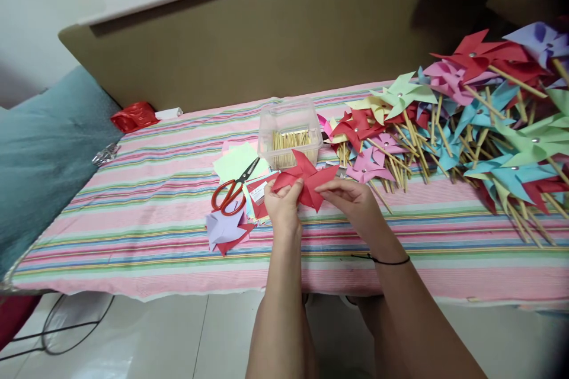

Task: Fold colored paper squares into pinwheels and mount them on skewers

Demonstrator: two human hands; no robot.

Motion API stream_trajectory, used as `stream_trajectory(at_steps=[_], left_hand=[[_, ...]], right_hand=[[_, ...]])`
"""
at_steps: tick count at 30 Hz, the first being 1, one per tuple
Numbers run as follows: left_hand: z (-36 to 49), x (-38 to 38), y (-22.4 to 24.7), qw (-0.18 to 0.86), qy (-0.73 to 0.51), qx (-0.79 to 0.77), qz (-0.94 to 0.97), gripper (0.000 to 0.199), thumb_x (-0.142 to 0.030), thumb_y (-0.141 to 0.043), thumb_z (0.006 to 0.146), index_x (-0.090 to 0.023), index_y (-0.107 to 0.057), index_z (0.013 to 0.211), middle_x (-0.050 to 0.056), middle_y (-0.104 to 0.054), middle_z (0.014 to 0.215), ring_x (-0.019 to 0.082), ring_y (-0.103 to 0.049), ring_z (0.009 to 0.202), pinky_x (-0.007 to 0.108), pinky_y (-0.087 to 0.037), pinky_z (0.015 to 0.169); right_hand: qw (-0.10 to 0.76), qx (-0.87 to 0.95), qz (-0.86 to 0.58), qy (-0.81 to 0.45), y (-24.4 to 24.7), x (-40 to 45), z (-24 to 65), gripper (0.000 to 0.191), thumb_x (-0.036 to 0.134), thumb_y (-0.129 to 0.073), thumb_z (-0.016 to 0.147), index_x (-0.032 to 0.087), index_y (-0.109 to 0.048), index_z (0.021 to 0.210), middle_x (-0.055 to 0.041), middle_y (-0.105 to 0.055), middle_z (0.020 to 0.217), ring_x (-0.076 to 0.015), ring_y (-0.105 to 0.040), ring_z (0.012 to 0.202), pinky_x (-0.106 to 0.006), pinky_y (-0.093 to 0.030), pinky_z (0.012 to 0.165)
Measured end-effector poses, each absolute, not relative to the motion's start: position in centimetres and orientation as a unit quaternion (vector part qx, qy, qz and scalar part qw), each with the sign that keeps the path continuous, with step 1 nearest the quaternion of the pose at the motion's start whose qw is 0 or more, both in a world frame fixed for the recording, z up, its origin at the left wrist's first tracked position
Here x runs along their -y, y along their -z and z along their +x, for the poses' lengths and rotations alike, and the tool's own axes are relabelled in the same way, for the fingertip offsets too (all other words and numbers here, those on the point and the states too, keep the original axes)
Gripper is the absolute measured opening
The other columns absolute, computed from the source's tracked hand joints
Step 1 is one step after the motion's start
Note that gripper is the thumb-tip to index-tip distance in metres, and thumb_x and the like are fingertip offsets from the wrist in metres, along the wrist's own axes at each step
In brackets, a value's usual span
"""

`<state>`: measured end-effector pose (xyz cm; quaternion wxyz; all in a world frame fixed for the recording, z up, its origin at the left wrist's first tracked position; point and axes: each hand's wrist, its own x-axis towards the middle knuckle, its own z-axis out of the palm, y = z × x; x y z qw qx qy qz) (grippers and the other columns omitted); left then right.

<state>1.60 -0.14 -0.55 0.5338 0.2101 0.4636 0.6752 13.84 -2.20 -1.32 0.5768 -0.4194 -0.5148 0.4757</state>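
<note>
A striped cloth (146,189) spreads beneath everything, with a heap of colourful pinwheels (482,111) along its right side. A clear plastic box (288,115) stands near the middle. Just in front of it, a red paper pinwheel (311,183) is raised over the cloth: the left hand (284,206) has a narrow grip on it, thumb uppermost, while the right hand (355,198) brings gathered fingertips to its right edge (whether they pinch, I cannot tell). Left of these lie red-handled scissors (240,180); smallest are the thin sticks (291,140) inside the box.
</note>
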Motion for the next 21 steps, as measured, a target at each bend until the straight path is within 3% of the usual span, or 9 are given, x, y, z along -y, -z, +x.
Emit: stream_trajectory(at_steps=[7, 15, 21], left_hand=[[1.5, 0.1, 0.5, 0.528, -0.683, -0.469, 0.184, 0.050, -0.022, -0.081, 0.046, -0.016, -0.050, 0.085, -0.003, -0.064, 0.064, 0.011, -0.061, 0.055, 0.026, -0.048, 0.062], [2.3, 0.7, 0.6, 0.525, -0.670, -0.483, 0.205, 0.061, -0.022, -0.083, 0.048, -0.020, -0.042, 0.094, -0.010, -0.055, 0.053, 0.009, -0.055, 0.047, 0.023, -0.046, 0.057], [3.1, 1.3, 0.6, 0.511, -0.667, -0.480, 0.253, 0.059, -0.023, -0.081, 0.054, -0.022, -0.038, 0.094, -0.011, -0.055, 0.054, 0.008, -0.055, 0.049, 0.022, -0.045, 0.060]], right_hand=[[0.561, 0.550, -0.396, -0.476, 1.6, 2.3, 14.0, 0.010, 0.030, -0.070, 0.075, 0.025, -0.076, 0.083, -0.0020, -0.067, 0.083, -0.0170, -0.063, 0.080, -0.032, -0.055, 0.075], [0.616, 0.431, -0.440, -0.491, 1.2, 2.3, 13.3, 0.014, 0.033, -0.079, 0.064, 0.023, -0.072, 0.070, 0.0004, -0.069, 0.070, -0.0165, -0.065, 0.068, -0.034, -0.056, 0.071], [0.651, 0.354, -0.439, -0.507, 1.3, 2.2, 12.8, 0.016, 0.037, -0.077, 0.067, 0.022, -0.071, 0.067, 0.0020, -0.067, 0.069, -0.0142, -0.065, 0.067, -0.035, -0.058, 0.076]])
